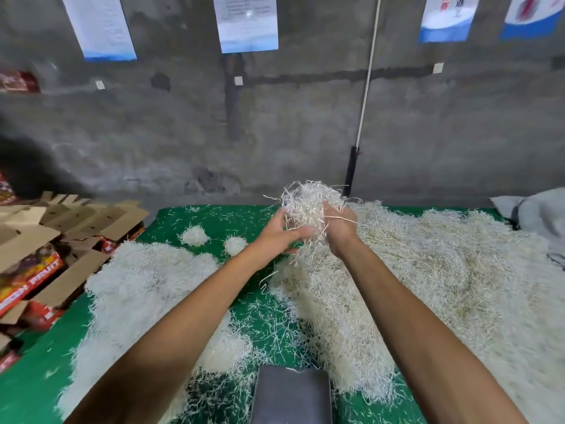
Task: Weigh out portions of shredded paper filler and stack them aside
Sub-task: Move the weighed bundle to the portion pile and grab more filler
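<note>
Both hands hold one clump of white shredded paper up above the green table. My left hand cups the clump from the left and below with curled fingers. My right hand grips it from the right. Strands hang down between my wrists. A large loose heap of shredded paper covers the right half of the table. A flatter spread of portions lies on the left. The grey scale platform sits at the near edge, below my forearms, bare on top.
Two small paper balls lie on the green cloth beyond the left spread. Flattened cardboard boxes with red print are piled at the left edge. A grey bag sits at the far right. A concrete wall stands close behind the table.
</note>
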Tool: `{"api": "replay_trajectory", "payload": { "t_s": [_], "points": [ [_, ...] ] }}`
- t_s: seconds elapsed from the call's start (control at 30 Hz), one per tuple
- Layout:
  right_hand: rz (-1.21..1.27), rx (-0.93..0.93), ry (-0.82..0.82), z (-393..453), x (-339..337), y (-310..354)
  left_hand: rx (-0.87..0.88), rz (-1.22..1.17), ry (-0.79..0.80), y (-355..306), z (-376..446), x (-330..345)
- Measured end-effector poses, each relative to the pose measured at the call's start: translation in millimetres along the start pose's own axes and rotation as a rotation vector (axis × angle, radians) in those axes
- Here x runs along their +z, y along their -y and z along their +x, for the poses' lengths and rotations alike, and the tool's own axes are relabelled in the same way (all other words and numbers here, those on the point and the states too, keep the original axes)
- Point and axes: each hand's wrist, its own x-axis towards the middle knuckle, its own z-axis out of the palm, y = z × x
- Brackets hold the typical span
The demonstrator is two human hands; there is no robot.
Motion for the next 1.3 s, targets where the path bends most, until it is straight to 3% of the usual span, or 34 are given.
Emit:
{"api": "replay_trajectory", "payload": {
  "t_s": [0.07, 0.13, 0.2, 0.27, 0.33, 0.37, 0.43, 0.53, 0.63, 0.73, 0.87, 0.93, 1.0, 1.03, 1.1, 1.17, 1.3],
  "points": [
    [0.111, 0.087, -0.028, -7, -9, 1, -0.078, -0.442, -0.088, 14, -20, -8],
    [0.143, 0.157, -0.034, -20, -10, -7, -0.220, -0.718, -0.143, 34, -36, -11],
    [-0.038, 0.032, 0.007, -35, -7, -29, -0.364, -0.917, -0.049, 46, -52, -11],
    [-0.354, -0.135, 0.174, -56, -6, -53, -0.383, -1.011, 0.081, 52, -68, -5],
    [-0.704, -0.243, 0.321, -72, -11, -75, -0.385, -0.928, 0.077, 54, -82, 2],
    [-0.781, -0.280, 0.359, -78, -17, -83, -0.410, -0.797, -0.015, 60, -86, 5],
    [-0.713, -0.304, 0.404, -89, -30, -93, -0.456, -0.552, -0.253, 77, -93, 5],
    [-0.482, -0.276, 0.290, -103, -49, -110, -0.512, -0.640, -0.390, 96, -102, -5],
    [-0.415, -0.129, 0.338, -123, -55, -134, -0.592, -0.677, -0.320, 110, -113, -7],
    [-0.523, -0.023, 0.498, -146, -55, -164, -0.633, -0.707, -0.088, 126, -126, 2],
    [-0.483, 0.187, 0.337, -150, -65, -191, -0.702, -0.845, 0.170, 144, -139, 4],
    [-0.624, 0.147, 0.274, -150, -75, -198, -0.650, -0.553, 0.257, 147, -149, 3],
    [-0.659, 0.063, 0.264, -158, -81, -201, -0.593, -0.156, 0.144, 161, -161, 4],
    [-0.649, 0.062, 0.292, -161, -83, -204, -0.570, -0.094, 0.072, 171, -166, 4],
    [-0.720, 0.119, 0.357, -166, -83, -215, -0.566, -0.133, 0.025, 189, -176, 6],
    [-1.004, 0.080, 0.423, -164, -82, -224, -0.601, -0.171, 0.054, 206, -181, 7],
    [-1.339, 0.013, 0.447, -161, -92, -234, -0.663, -0.012, -0.012, 238, -191, 10]
  ]
}}
